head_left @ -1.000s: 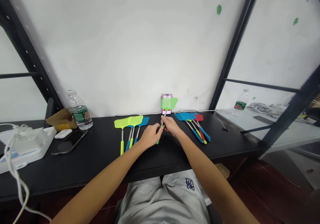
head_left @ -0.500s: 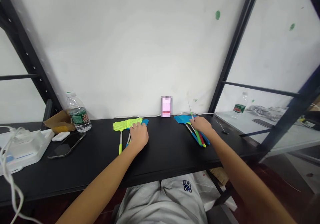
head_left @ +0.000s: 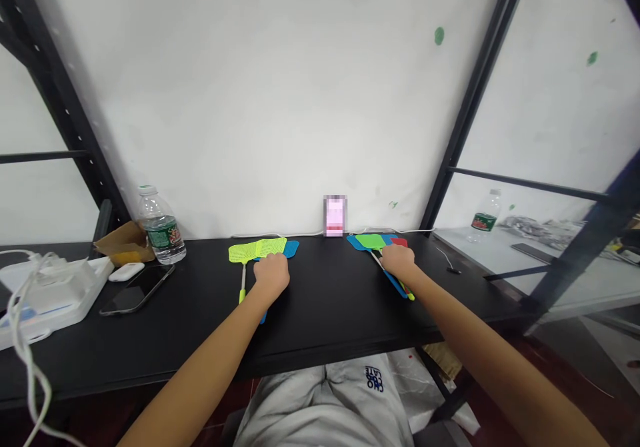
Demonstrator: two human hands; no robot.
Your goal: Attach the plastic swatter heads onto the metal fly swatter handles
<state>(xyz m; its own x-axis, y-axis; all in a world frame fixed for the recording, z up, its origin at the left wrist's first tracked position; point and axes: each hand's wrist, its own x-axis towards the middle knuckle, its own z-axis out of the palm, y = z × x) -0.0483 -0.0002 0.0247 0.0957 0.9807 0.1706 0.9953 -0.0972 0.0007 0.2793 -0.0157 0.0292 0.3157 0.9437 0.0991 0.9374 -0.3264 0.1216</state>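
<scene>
On the black table (head_left: 325, 307) lie two piles of fly swatters. My left hand (head_left: 271, 275) is closed over the handles of the left pile (head_left: 257, 249), which has yellow-green and blue heads. A blue handle end (head_left: 263, 316) pokes out below that hand. My right hand (head_left: 397, 260) is curled on the handle of a green fly swatter (head_left: 371, 240). This swatter lies on top of the right pile, over blue heads and a red head (head_left: 399, 241). Both forearms reach forward from my lap.
A water bottle (head_left: 161, 227), torn cardboard (head_left: 123, 242), a white earbud case (head_left: 126, 271), a dark phone (head_left: 137, 288) and a white box with cables (head_left: 50, 287) sit at the left. A pink blurred screen (head_left: 335, 215) leans on the wall. A black rack post (head_left: 465, 120) rises at the right.
Both hands held the green swatter upright at the table's centre. My right hand carried it right and laid it on the right pile. My left hand moved onto the left pile's handles.
</scene>
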